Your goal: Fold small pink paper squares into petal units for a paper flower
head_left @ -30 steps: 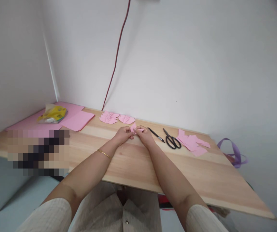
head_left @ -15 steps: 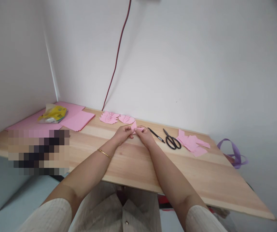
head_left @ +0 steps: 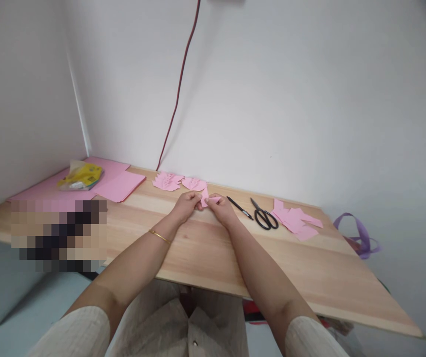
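Note:
A small folded piece of pink paper (head_left: 204, 197) is held between my two hands above the middle of the table. My left hand (head_left: 188, 205) pinches its left side, fingers curled. On the other side my right hand (head_left: 220, 208) grips the paper between thumb and fingers. Just behind them lie two pink paper cutouts with jagged edges, one larger (head_left: 167, 181) and one smaller (head_left: 194, 184). To the right of my right hand rest a black pen (head_left: 239, 208) and black-handled scissors (head_left: 264, 214).
Pink paper scraps (head_left: 296, 221) lie right of the scissors. At the left are pink sheets (head_left: 120, 184) with a yellow plastic bag (head_left: 82, 175) on top. A blurred patch (head_left: 60, 233) covers the left front. A purple strap (head_left: 363, 238) hangs past the table's (head_left: 213, 258) right edge.
My left hand has shifted slightly left along the paper, and more of the paper shows between the hands. My right hand stays nearly in place.

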